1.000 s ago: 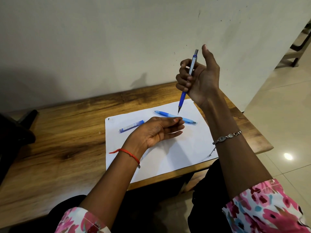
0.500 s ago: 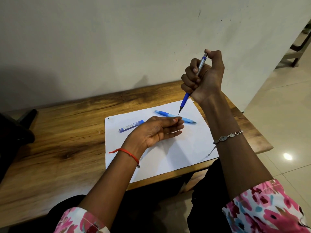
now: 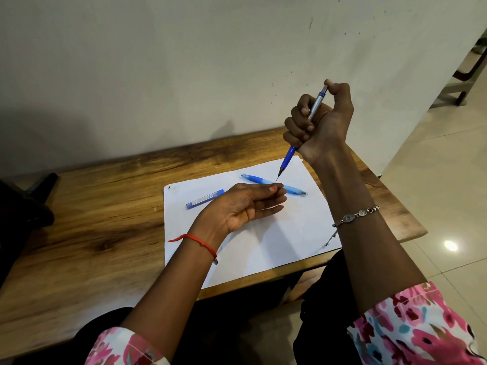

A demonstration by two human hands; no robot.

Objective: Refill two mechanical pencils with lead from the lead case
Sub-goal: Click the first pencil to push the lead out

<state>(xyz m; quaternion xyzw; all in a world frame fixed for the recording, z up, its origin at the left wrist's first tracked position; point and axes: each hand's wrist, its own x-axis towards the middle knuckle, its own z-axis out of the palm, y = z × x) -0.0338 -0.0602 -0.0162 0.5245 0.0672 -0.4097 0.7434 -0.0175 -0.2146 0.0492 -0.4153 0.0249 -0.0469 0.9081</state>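
Above the paper [image 3: 276,246] | right hand [image 3: 324,125] fists silver-blue pencil [image 3: 289,156], tip down | left hand [image 3: 242,206] loosely open

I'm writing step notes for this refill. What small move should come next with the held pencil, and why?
Probably a press of the thumb on the top end, to check that lead feeds. The right hand grips the silver-and-blue pencil tip down, thumb on its top, and the open left hand lies near the tip. The light-blue pencil and lead case lie on the paper.
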